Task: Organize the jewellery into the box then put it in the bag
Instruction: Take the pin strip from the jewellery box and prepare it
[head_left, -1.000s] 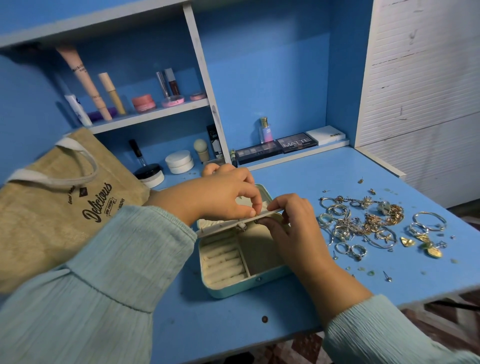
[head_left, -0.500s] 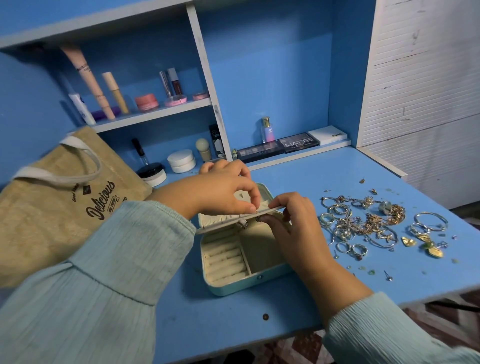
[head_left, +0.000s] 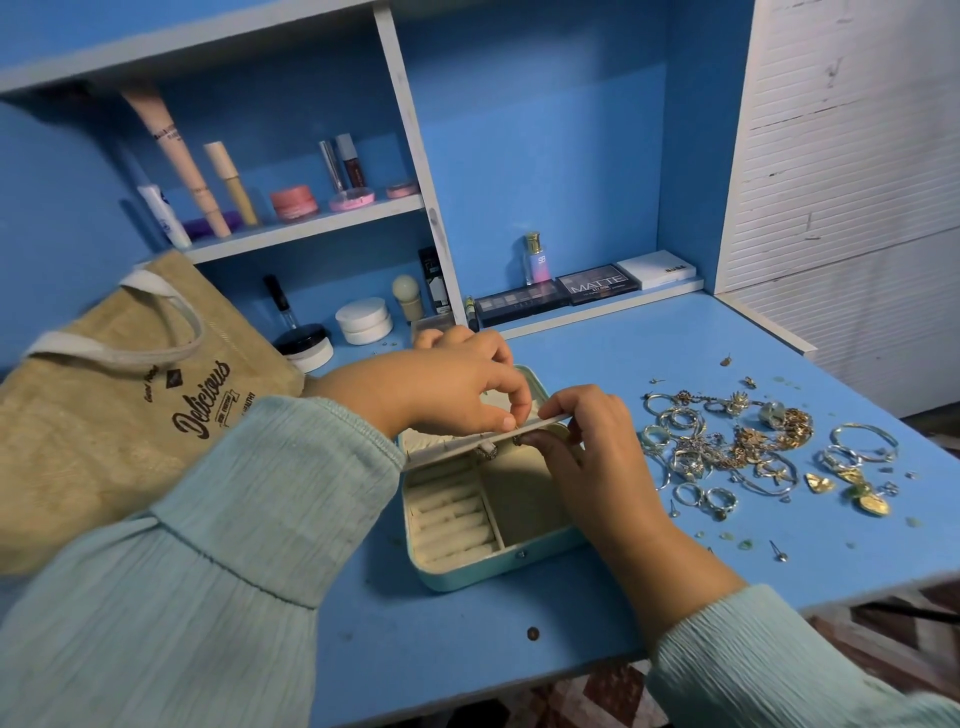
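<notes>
Jewellery (head_left: 727, 447) looks light, tangle-prone, best pinched singly; both hands (head_left: 582, 441) pinch the box's (head_left: 467, 566) earring panel (head_left: 467, 444).

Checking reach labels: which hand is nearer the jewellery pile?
Right. The right hand pinches the box's inner flap just left of the pile; the left hand grips the flap farther left, beyond the right.

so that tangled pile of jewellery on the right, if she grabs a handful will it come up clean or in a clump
Probably a clump: in the jewellery pile chains and hoops overlap, so pulling one likely drags its neighbours. It looks limp, likely to sag and dangle from the fingers. The loose stud earring and small bits near the desk edge could scatter or fall off.
</notes>
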